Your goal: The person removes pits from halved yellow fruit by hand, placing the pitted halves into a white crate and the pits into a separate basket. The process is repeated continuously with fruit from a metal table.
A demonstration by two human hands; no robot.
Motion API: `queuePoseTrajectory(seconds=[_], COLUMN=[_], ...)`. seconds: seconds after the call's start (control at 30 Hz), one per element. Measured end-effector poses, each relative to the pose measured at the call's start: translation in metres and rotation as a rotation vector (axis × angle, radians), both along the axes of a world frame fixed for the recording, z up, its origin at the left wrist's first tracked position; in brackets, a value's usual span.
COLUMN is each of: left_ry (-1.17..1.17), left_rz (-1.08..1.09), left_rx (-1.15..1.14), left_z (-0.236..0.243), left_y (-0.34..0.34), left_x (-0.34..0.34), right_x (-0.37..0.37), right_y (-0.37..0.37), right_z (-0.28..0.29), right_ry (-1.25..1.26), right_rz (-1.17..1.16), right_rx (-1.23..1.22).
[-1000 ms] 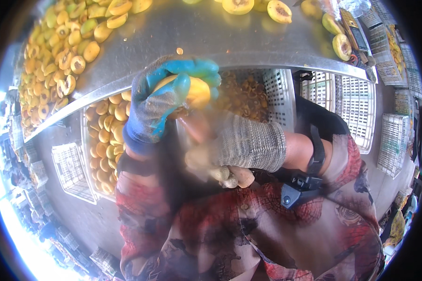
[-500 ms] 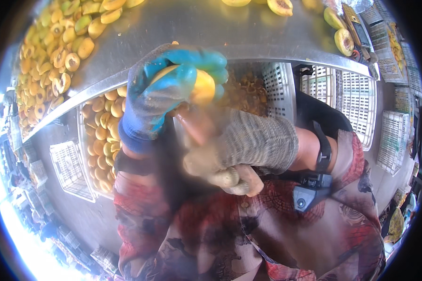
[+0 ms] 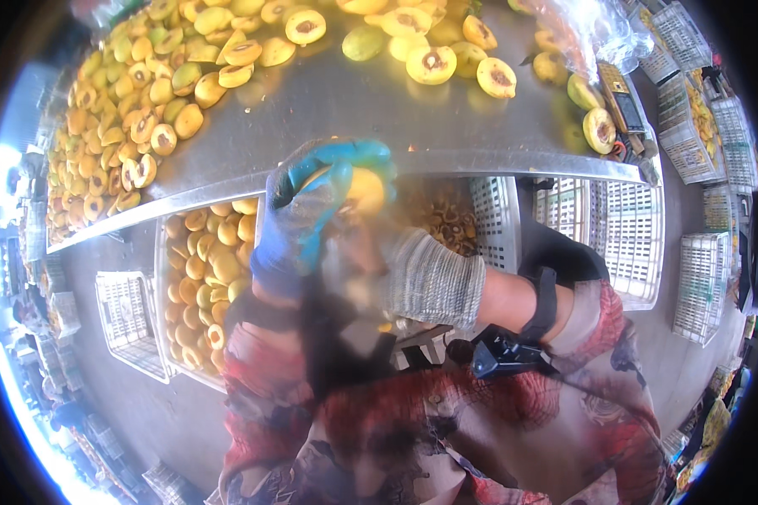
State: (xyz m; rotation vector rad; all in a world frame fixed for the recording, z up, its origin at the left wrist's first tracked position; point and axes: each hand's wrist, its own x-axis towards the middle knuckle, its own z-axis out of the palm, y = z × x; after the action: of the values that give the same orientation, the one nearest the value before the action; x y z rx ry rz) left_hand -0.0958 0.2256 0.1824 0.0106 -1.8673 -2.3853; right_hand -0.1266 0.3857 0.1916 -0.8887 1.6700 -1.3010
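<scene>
My left hand [image 3: 310,202], in a blue-coated glove, is wrapped round a yellow peach half [image 3: 365,192] just in front of the table edge. My right hand [image 3: 408,273], in a grey knit glove, is drawn up close beneath the fruit. Its fingers look curled but are blurred, and what they hold is hidden. Below the hands, to the left, a crate [image 3: 159,290] is full of yellow peach halves [image 3: 202,269]. Behind my right hand, brown peach pits [image 3: 453,223] lie in another crate [image 3: 495,220].
Many cut peaches [image 3: 126,109] are heaped on the left of the metal table [image 3: 265,126], with more along its far side. A small device [image 3: 623,101] and a clear plastic bag [image 3: 594,38] lie at right. White crates [image 3: 640,227] stand on the floor.
The view has tilted, showing more of the tabletop. My right hand has turned and drawn up nearer the peach half, while my left hand keeps its hold.
</scene>
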Motion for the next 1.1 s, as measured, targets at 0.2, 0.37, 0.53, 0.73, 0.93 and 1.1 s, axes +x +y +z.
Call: queuePoseTrajectory(seconds=[0.2,0.37,0.53,0.73,0.93,1.1], left_ry=[-0.035,-0.184,-0.043,0.132,-0.012,-0.094], left_rz=[0.106,0.198,0.251,0.336,0.400,0.570], left_rx=[0.063,0.152,0.183,-0.212,-0.244,-0.337], left_z=[0.004,0.001,0.004,0.002,0.010,0.013], left_y=[0.013,0.019,0.014,0.007,-0.003,-0.027], left_x=[-0.006,-0.010,0.000,0.009,0.017,0.033], right_x=[-0.009,-0.005,-0.010,-0.005,-0.008,-0.005], right_y=[0.000,-0.006,0.013,-0.007,0.000,-0.017], right_z=[-0.014,-0.059,-0.013,-0.012,-0.030,-0.019], right_ry=[0.551,0.254,1.101,0.910,0.873,1.187], right_rz=[0.108,-0.333,-0.155,-0.203,-0.159,-0.170], right_rx=[0.185,-0.082,0.137,-0.119,-0.006,-0.105])
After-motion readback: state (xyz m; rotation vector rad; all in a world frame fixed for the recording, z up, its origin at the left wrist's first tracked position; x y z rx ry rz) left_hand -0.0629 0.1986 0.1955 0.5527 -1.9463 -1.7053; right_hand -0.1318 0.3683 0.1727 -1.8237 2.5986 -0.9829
